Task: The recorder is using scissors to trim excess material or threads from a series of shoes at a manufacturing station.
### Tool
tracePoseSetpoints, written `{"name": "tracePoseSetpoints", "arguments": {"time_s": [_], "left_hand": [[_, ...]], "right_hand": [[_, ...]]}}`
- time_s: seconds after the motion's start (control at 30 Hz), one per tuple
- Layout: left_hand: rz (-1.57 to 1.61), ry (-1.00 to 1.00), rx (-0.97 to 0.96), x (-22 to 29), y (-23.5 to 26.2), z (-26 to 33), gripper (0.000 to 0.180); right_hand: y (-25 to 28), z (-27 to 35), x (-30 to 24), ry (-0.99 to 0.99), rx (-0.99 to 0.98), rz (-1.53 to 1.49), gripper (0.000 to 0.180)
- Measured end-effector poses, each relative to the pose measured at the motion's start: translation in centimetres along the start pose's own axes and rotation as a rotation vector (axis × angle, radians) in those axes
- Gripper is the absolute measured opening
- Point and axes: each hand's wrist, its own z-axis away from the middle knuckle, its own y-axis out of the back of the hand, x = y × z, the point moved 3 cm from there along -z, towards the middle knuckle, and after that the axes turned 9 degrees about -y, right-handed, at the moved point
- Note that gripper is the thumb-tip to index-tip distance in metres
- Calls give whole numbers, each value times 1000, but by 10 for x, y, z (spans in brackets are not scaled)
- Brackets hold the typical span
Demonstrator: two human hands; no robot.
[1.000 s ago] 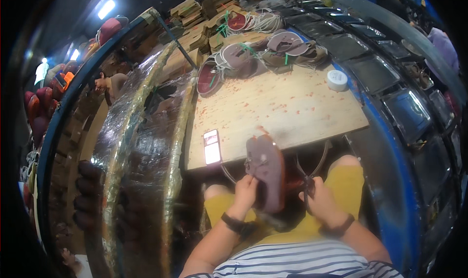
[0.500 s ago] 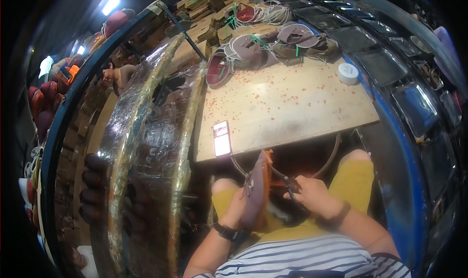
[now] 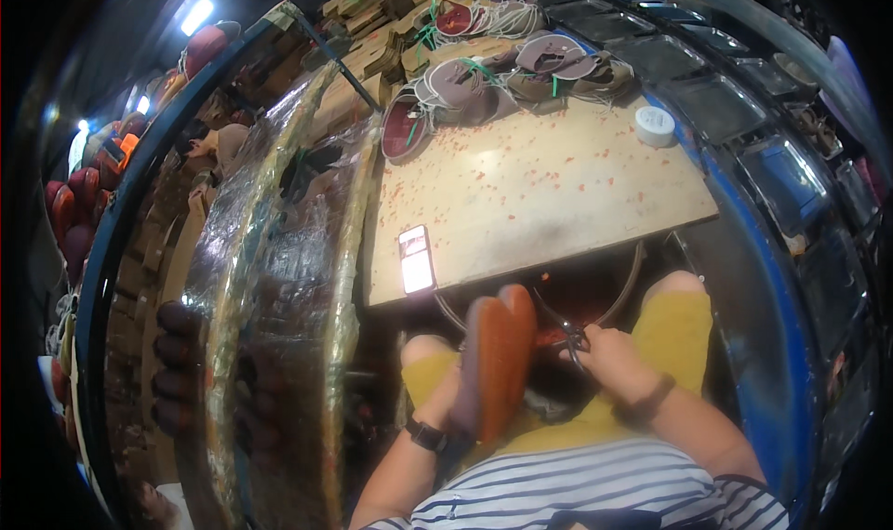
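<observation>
My left hand (image 3: 448,398) grips a shoe (image 3: 502,367) with a purple-grey upper and an orange sole, held upright over my lap. Its sole faces towards the right, and most of my left fingers are hidden behind it. In my right hand (image 3: 616,361) is a pair of dark scissors (image 3: 574,337), the blades pointing up and left, apart from the shoe. A small orange scrap (image 3: 545,276) shows just below the board's near edge.
The pale wooden board (image 3: 558,205) ahead is strewn with orange scraps. A lit phone (image 3: 416,258) lies at its left edge, a white round tub (image 3: 655,126) at its right. Several laced shoes (image 3: 460,88) line its far side. Plastic-wrapped stacks (image 3: 288,251) stand left, dark trays (image 3: 786,186) right.
The shoe has turned, so its orange sole shows more broadly. My right hand has moved slightly right with the scissors, away from the shoe, and an orange scrap has appeared near the board's edge.
</observation>
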Motion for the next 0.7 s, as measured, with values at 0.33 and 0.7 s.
{"name": "tracePoseSetpoints", "arguments": {"time_s": [0.33,0.7], "left_hand": [[433,-333,90,26,-13,-19,28],[228,-90,246,18,-27,-20,26]], "right_hand": [[-8,35,-8,271,-103,171,56],[-1,36,-19,337,-135,76,52]]}}
